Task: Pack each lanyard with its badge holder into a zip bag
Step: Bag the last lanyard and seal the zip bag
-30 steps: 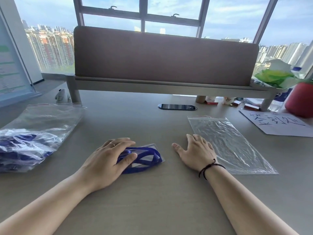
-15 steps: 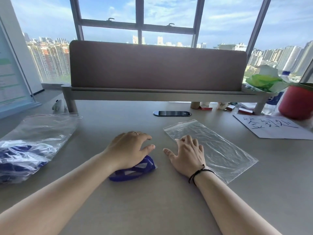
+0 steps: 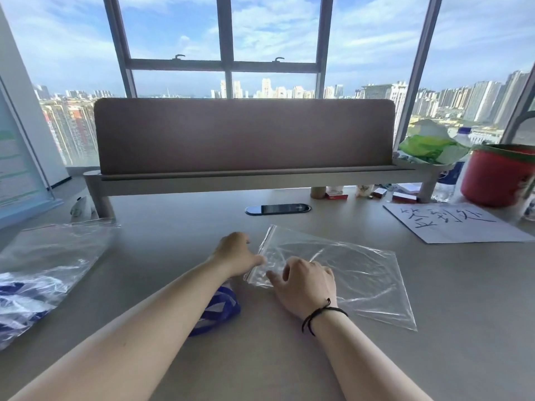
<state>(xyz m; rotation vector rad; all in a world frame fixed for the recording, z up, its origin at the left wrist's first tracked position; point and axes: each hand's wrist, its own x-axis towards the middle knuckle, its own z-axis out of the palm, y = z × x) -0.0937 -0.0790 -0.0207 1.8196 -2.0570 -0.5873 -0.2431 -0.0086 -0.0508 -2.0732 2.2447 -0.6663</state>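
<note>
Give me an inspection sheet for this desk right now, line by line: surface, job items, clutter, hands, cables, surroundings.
Surface: grey desk, dry, no spills seen.
Job's things: clear zip bag lying flat; blue lanyard bundle on the desk, partly under the left forearm; bigger plastic bag with blue lanyards at far left.
Clutter: handwritten paper, red container, green bag, small boxes.
Hands: left hand at the zip bag's opening edge; right hand resting on the bag.
Cables: nothing seen.
Surroundings: divider panel, windows.

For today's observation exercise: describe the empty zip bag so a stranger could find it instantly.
Start at the long brown desk screen. On the desk before it, right of centre, lies the zip bag, with both hands at its left edge. Unlike the bag pile far left, it is flat and empty.
</note>
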